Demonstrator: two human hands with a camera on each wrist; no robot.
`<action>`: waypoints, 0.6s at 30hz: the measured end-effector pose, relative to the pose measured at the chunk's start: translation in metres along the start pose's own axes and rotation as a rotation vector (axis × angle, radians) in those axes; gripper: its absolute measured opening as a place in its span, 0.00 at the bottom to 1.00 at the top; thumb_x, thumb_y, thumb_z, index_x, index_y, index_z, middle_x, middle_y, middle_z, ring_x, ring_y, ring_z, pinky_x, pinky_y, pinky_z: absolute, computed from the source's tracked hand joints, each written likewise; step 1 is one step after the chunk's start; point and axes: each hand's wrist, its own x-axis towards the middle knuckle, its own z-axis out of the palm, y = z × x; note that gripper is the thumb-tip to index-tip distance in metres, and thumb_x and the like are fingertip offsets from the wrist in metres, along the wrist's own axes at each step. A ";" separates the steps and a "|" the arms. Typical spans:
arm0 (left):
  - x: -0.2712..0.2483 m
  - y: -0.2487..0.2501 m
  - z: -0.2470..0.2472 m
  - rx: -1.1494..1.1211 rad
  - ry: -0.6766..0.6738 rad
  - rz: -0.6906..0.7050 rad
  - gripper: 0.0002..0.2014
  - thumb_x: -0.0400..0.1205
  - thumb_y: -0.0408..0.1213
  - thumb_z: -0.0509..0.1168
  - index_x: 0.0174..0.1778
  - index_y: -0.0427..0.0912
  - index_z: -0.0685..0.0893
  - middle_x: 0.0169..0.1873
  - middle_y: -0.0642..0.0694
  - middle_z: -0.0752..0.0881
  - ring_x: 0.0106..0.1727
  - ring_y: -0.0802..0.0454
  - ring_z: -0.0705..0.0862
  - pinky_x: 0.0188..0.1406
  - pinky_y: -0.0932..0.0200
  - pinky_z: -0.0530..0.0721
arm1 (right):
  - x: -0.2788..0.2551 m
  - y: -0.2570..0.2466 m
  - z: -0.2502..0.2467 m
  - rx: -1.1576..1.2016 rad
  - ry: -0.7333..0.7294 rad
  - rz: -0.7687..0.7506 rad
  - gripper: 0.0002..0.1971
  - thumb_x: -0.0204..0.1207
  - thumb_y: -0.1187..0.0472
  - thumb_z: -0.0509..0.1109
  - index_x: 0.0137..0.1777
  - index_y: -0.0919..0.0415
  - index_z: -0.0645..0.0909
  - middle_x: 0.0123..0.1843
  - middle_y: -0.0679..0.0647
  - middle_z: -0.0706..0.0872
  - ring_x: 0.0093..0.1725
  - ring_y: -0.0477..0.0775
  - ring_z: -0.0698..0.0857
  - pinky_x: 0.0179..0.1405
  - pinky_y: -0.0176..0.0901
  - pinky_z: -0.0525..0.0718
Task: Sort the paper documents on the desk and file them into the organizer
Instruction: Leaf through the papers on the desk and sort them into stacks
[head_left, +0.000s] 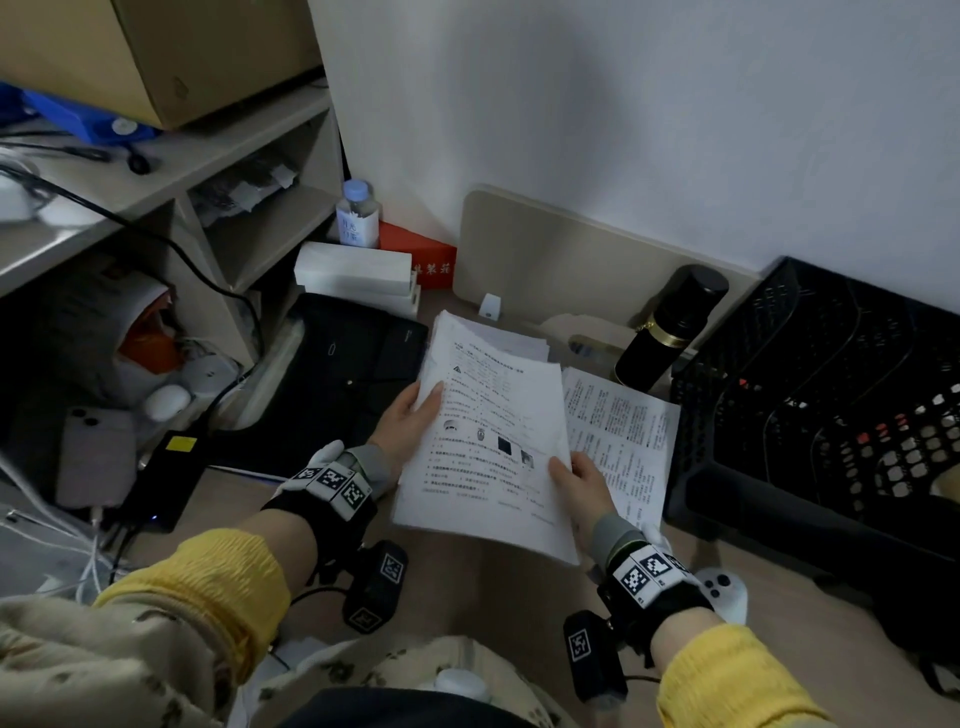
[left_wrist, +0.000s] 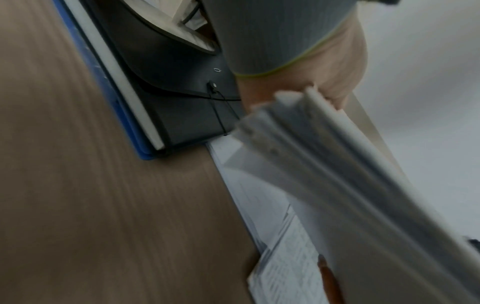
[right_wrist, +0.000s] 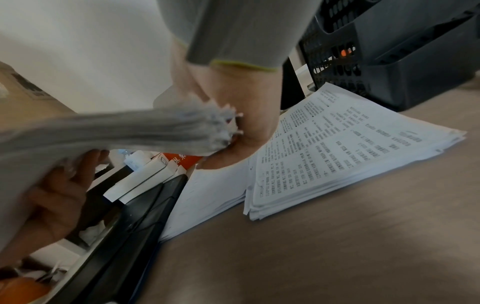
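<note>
Both hands hold a thick stack of printed papers (head_left: 488, 447) above the desk. My left hand (head_left: 410, 421) grips its left edge, thumb on top and fingers underneath. My right hand (head_left: 576, 480) grips the lower right corner of the papers (right_wrist: 130, 127). Their blurred edge (left_wrist: 337, 164) fills the left wrist view. A second pile of printed sheets (head_left: 618, 436) (right_wrist: 337, 148) lies on the desk to the right, and more sheets (head_left: 498, 338) lie behind. A black mesh organizer (head_left: 821, 395) stands at the right. A black expanding file folder (head_left: 343, 374) (left_wrist: 182, 98) lies at the left.
A black flask (head_left: 670, 327) stands beside the organizer. White boxes (head_left: 353, 275), a red box (head_left: 431, 260) and a small bottle (head_left: 357, 215) sit by the wall. Shelving (head_left: 171, 171) with cables, a phone (head_left: 96, 452) and a black adapter (head_left: 166, 478) crowd the left.
</note>
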 end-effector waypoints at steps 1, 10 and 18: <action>0.003 0.002 0.001 -0.002 -0.006 -0.010 0.36 0.71 0.61 0.71 0.74 0.52 0.72 0.64 0.42 0.84 0.58 0.41 0.88 0.59 0.39 0.86 | 0.001 0.000 0.002 0.010 -0.015 0.039 0.07 0.81 0.54 0.63 0.56 0.53 0.76 0.60 0.56 0.84 0.57 0.61 0.85 0.62 0.64 0.83; 0.004 0.010 -0.002 0.022 -0.023 0.022 0.20 0.82 0.49 0.64 0.68 0.47 0.76 0.56 0.41 0.87 0.52 0.42 0.88 0.55 0.43 0.87 | 0.013 -0.004 0.003 0.025 0.044 0.019 0.16 0.78 0.57 0.69 0.64 0.60 0.77 0.60 0.61 0.85 0.55 0.62 0.87 0.59 0.60 0.85; 0.010 0.008 -0.004 0.076 -0.053 -0.113 0.22 0.85 0.52 0.57 0.70 0.42 0.72 0.61 0.40 0.84 0.54 0.44 0.87 0.50 0.48 0.86 | 0.015 -0.014 -0.004 0.044 0.124 -0.214 0.03 0.80 0.61 0.65 0.50 0.60 0.78 0.50 0.62 0.88 0.42 0.59 0.87 0.43 0.51 0.88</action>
